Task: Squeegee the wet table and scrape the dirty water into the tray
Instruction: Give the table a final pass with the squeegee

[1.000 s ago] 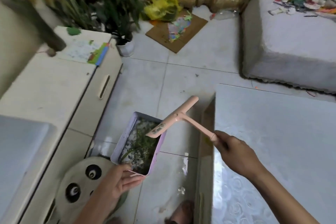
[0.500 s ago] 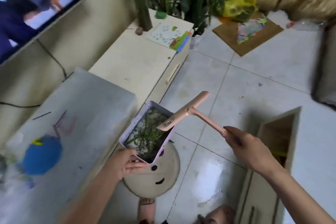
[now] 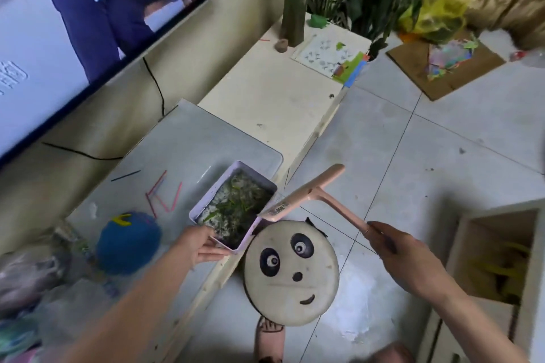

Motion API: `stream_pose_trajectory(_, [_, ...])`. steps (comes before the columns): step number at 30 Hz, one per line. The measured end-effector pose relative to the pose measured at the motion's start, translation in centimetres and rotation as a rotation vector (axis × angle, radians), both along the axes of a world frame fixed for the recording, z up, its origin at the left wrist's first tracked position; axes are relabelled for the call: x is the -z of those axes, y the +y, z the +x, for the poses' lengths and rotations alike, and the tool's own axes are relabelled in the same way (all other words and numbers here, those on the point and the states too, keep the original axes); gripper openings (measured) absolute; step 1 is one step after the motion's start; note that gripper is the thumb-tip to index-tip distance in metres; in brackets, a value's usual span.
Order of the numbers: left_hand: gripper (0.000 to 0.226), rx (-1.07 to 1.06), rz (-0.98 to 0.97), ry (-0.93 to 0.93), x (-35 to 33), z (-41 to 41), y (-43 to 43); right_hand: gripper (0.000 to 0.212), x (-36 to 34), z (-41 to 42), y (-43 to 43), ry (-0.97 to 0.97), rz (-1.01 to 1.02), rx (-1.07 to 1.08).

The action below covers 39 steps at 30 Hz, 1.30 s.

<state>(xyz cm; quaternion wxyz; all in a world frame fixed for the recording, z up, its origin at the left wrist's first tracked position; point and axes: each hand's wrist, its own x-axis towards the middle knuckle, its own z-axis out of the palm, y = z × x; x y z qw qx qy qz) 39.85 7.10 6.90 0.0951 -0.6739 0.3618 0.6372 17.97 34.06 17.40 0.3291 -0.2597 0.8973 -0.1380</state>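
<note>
Since the earlier frame, the tray (image 3: 213, 187) has shifted from over the panda stool (image 3: 292, 271) to the near right corner of the grey surface (image 3: 182, 150), and the squeegee (image 3: 303, 194) has travelled with it. The left hand (image 3: 197, 247) holds the tray at its near corner; the grip is closed, with the fingers curled under the corner wall. The tray is lavender and rectangular and contains murky water mixed with green scraps. Its near right portion overhangs the surface edge. Whether its base rests on the surface or is held just above it cannot be determined. The right hand (image 3: 404, 259) holds the squeegee by the end of its handle; the grip is closed around the handle. The squeegee is pink and T-shaped. The labelled lower end of its blade bar sits at the right rim of the tray, and the upper end of the bar points away over the tiled floor (image 3: 413, 156). The panda stool stands on the floor just beside the near right corner of the surface, below the squeegee handle. Thin red sticks (image 3: 165, 194) lie on the surface to the left of the tray, and a blue rounded object (image 3: 128, 242) sits near the front edge, just beside the left forearm. A television (image 3: 88, 9) is mounted on the wall beyond the far edge of the surface, and a cream cabinet (image 3: 274, 103) adjoins the far right side.
</note>
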Motion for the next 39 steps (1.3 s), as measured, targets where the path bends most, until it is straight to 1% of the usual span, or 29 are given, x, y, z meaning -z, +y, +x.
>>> stream_pose_trajectory(3, [0.016,0.017,-0.037,-0.042,1.9,0.8,-1.8,0.022,0.7,0.8,-0.1,0.004,0.018,0.011])
stream_pose_trajectory(8, [0.013,-0.057,-0.069,0.000,3.7,1.2,-2.7,0.019,1.7,1.4,-0.5,-0.003,0.069,0.015])
stream_pose_trajectory(12, [0.022,-0.094,-0.112,0.013,4.0,1.0,-2.4,0.022,2.0,1.6,-0.8,0.010,0.087,0.018])
stream_pose_trajectory(14, [0.027,-0.089,-0.104,-0.015,3.5,1.0,-2.2,0.022,2.1,1.6,-0.9,0.017,0.067,0.018])
stream_pose_trajectory(15, [0.033,-0.064,-0.128,-0.058,3.0,1.0,-2.0,0.020,2.1,1.6,-0.8,0.024,0.058,0.021])
stream_pose_trajectory(16, [0.041,0.014,-0.180,-0.140,2.4,1.1,-1.9,0.017,2.0,1.5,-0.6,0.030,0.050,0.028])
stream_pose_trajectory(18, [0.055,0.310,-0.405,-0.325,0.6,1.1,-0.9,0.010,1.8,1.3,0.8,0.036,0.045,0.066])
stream_pose_trajectory(19, [0.057,0.409,-0.546,-0.338,-0.3,1.0,-0.2,0.015,1.7,1.3,1.6,0.036,0.049,0.080])
stream_pose_trajectory(21, [0.054,0.476,-0.749,-0.243,-2.5,-0.1,1.2,0.028,1.7,1.2,3.4,0.025,0.053,0.118])
stream_pose_trajectory(23, [0.044,0.546,-0.838,-0.163,-4.2,-2.3,2.7,0.039,1.7,1.0,5.7,0.009,0.049,0.164])
stream_pose_trajectory(26, [0.039,0.733,-0.859,-0.073,-5.3,-7.3,5.9,0.047,1.6,0.2,10.7,0.021,0.062,0.241])
stream_pose_trajectory(28, [0.042,0.760,-0.841,-0.018,-5.9,-9.2,6.9,0.048,2.1,-0.1,12.2,0.011,0.060,0.252])
stream_pose_trajectory(30, [0.050,0.844,-0.805,0.049,-5.8,-13.6,10.9,0.048,1.4,-1.2,16.8,0.022,0.046,0.349])
stream_pose_trajectory(31, [0.052,0.875,-0.794,0.070,-5.8,-15.0,12.2,0.047,1.7,-1.5,18.3,0.031,0.028,0.364])
stream_pose_trajectory(35, [0.050,1.087,-0.714,0.164,-4.6,-23.0,20.8,0.035,1.6,-3.7,27.3,0.094,-0.016,0.508])
stream_pose_trajectory(39, [0.044,1.252,-0.725,0.196,-3.1,-29.1,29.4,0.039,2.6,-6.3,34.6,0.107,0.018,0.581])
